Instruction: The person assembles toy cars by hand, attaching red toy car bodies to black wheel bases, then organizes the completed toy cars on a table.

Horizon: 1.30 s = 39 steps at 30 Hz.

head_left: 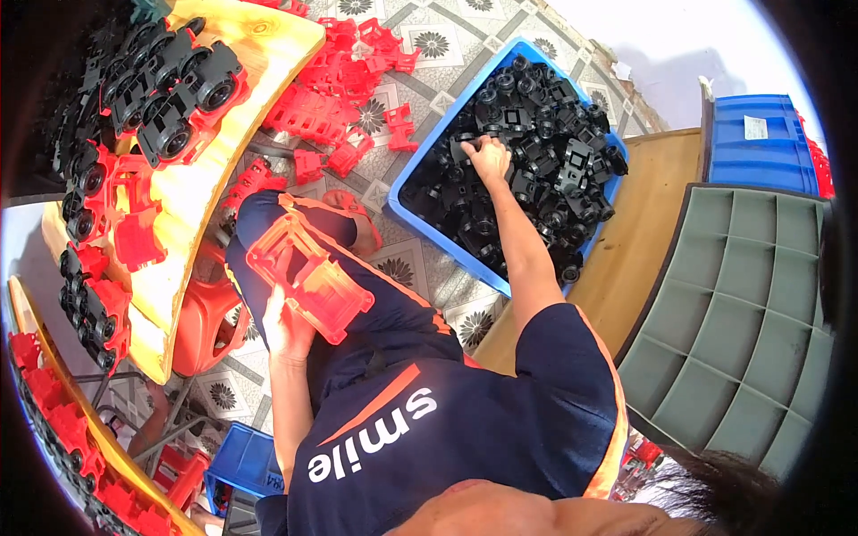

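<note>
Head view. The work appears to be under way: on the wooden worktop (268, 55) at the left, black wheeled units (183, 107) stand in rows, several seated on red pieces beneath them. This portion may be judged done, though fit and fastening cannot be told. Much seems left: loose red pieces (326, 100) lie heaped on the patterned tiled floor (396, 268), and the blue bin (394, 198) is well filled with black parts (572, 161).

The red frame (313, 290), an open-sided moulded piece, is held above the person's lap, apart from the worktop and the bin; no black part shows on it. The left hand (290, 332) closes on its near edge, thumb against the side and the other fingers largely hidden. The right hand (488, 161) reaches into the bin, palm down, fingers partly bent and thumb set somewhat apart, touching the black parts at the upper left of the pile. Whether it pinches one of them cannot be told, the fingertips being partly obscured. A grey ribbed panel (737, 313) lies at the right, well apart from both hands.
</note>
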Available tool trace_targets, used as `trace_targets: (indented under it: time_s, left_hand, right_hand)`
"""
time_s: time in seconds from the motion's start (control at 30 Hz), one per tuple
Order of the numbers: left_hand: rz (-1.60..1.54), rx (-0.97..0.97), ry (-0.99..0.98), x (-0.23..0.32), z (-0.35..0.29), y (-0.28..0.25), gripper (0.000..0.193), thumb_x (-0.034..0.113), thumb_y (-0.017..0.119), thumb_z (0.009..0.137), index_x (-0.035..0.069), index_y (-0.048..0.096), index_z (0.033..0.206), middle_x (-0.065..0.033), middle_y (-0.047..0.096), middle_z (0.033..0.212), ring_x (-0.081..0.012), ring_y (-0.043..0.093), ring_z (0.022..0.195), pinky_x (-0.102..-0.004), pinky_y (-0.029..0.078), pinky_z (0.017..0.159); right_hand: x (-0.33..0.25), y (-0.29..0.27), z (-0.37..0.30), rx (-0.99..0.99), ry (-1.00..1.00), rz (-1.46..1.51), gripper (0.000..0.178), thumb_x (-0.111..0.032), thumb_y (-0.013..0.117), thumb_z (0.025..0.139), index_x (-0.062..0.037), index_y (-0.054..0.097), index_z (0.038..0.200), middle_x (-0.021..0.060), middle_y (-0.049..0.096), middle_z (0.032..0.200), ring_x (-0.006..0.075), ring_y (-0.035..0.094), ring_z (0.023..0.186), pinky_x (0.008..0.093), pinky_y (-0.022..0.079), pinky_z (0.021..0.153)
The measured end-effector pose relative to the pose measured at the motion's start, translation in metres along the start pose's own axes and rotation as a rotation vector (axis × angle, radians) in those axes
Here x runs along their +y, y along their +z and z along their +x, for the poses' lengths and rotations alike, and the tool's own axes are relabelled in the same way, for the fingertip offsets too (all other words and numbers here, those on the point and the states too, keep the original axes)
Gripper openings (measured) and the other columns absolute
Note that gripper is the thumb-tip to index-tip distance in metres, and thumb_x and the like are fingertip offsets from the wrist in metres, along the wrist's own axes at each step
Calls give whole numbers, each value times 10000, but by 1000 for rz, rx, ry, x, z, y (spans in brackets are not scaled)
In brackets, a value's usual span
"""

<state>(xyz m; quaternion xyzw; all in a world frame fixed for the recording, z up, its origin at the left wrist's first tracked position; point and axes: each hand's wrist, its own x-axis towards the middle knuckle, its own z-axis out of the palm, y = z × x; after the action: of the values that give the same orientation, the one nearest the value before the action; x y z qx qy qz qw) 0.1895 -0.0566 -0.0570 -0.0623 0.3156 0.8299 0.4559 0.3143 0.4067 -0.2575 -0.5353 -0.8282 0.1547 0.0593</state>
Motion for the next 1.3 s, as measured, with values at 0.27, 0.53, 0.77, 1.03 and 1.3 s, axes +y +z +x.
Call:
trace_targets:
  time_s: [0.27, 0.53, 0.77, 1.03, 1.3]
  left_hand:
    - [81, -4, 32, -1, 14, 11, 696, 286, 617, 925, 55, 298, 1498, -201, 425, 1461, -345, 453, 1320, -477, 368, 1100]
    - [65, -153, 124, 20, 23, 11, 623, 231, 518, 1005, 121, 218, 1540, -192, 373, 1498, -308, 464, 1324, -444, 417, 1078]
    - [104, -177, 264, 33, 10, 19, 728, 353, 604, 953, 156, 222, 1540, -101, 401, 1491, -236, 422, 1358, -385, 363, 1123]
    - [49, -262, 323, 43, -13, 15, 720, 300, 602, 954, 119, 219, 1536, -53, 364, 1529, -194, 354, 1405, -374, 281, 1170]
    - [171, -70, 455, 46, -30, 22, 954, -30, 594, 842, 246, 39, 1568, -86, 332, 1528, -235, 360, 1397, -396, 311, 1148]
  right_hand:
    - [14, 6, -3, 167, -31, 18, 267, -198, 748, 764, -72, 656, 981, 151, 639, 1009, 372, 610, 975, 461, 471, 869]
    - [-157, -190, -154, 172, -837, 640, 229, 1, 670, 785, -24, 681, 1013, 119, 646, 946, 300, 614, 845, 369, 488, 802]
    - [-242, -228, -246, 160, -1500, 493, 396, -2, 753, 662, -22, 668, 1049, 80, 631, 985, 267, 596, 860, 381, 473, 756]
    - [-267, -224, -269, 140, -1631, 439, 365, -19, 733, 695, -19, 658, 1052, 72, 632, 968, 239, 595, 841, 385, 477, 757]
    - [-281, -219, -281, 119, -1700, 298, 318, -89, 719, 723, -21, 673, 1030, 83, 634, 1013, 241, 594, 896, 388, 472, 800]
